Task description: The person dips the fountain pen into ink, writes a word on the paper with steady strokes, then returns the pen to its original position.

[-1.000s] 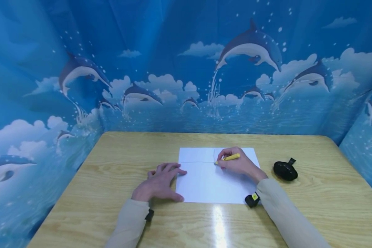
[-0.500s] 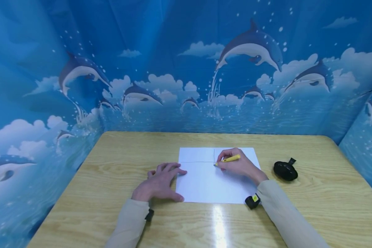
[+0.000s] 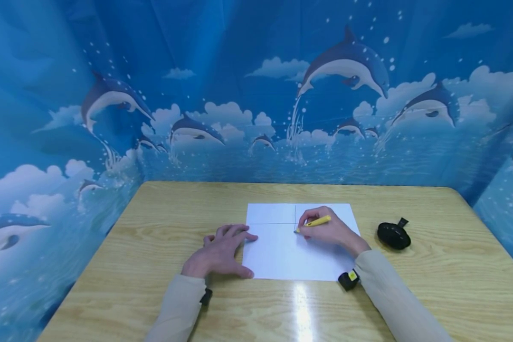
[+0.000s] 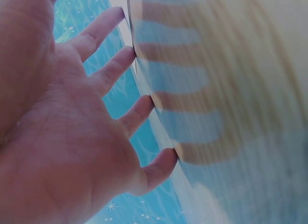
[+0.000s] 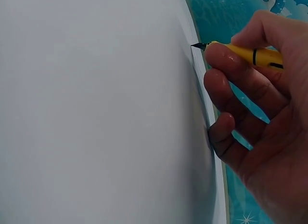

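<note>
A white sheet of paper (image 3: pixel 278 256) lies on the table, with a thin dark horizontal line across its upper left and a vertical line running down from its top edge. My right hand (image 3: pixel 331 230) pinches a yellow fountain pen (image 3: pixel 319 221) between thumb and fingers, its nib at the paper just below where the lines cross. In the right wrist view the dark nib of the fountain pen (image 5: pixel 267 58) meets the sheet. My left hand (image 3: pixel 218 254) lies spread at the paper's left edge, fingertips touching down; in the left wrist view the fingers (image 4: pixel 137 115) are fairly straight and apart.
A black oval object with a short tab (image 3: pixel 394 235) sits on the wooden table (image 3: pixel 166 204) to the right of the paper. A black wrist camera (image 3: pixel 348 279) sits by the right sleeve. A blue curtain printed with dolphins (image 3: pixel 239 71) hangs behind the table.
My right hand has moved slightly toward me with the fountain pen, and the nib has gone from near the horizontal line to a little below it. The left hand stays put.
</note>
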A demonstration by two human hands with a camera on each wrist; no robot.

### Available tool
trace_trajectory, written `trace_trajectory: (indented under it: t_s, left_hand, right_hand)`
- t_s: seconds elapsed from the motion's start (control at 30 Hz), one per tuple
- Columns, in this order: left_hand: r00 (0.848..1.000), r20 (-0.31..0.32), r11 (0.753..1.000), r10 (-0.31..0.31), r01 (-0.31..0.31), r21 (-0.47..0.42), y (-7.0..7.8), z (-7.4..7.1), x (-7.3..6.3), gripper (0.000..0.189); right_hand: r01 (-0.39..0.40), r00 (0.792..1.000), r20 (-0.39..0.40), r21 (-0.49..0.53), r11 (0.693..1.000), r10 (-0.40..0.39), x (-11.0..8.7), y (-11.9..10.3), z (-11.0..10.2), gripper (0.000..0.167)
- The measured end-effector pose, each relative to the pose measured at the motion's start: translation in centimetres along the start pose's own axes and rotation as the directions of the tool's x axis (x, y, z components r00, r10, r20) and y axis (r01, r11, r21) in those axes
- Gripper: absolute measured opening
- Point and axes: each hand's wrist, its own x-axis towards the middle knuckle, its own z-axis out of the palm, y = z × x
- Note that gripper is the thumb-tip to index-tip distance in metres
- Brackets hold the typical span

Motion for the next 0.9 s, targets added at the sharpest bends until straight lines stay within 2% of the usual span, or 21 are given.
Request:
trace_trajectory:
  t_s: [0.3,0.9]
  left_hand:
    - [1.0,0.005,1.0,-0.003,0.003,0.0,-0.02,0.05,-0.01,0.084]
    - [1.0,0.009,1.0,-0.01,0.01,0.004,0.11,-0.04,-0.03,0.084]
  right_hand:
    - [0.032,0.999,0.027,-0.023,0.999,-0.031,-0.2,0.02,0.08,0.008]
    - [0.025,0.998,0.067,-0.039,0.999,-0.023,-0.26,-0.08,0.42,0.009]
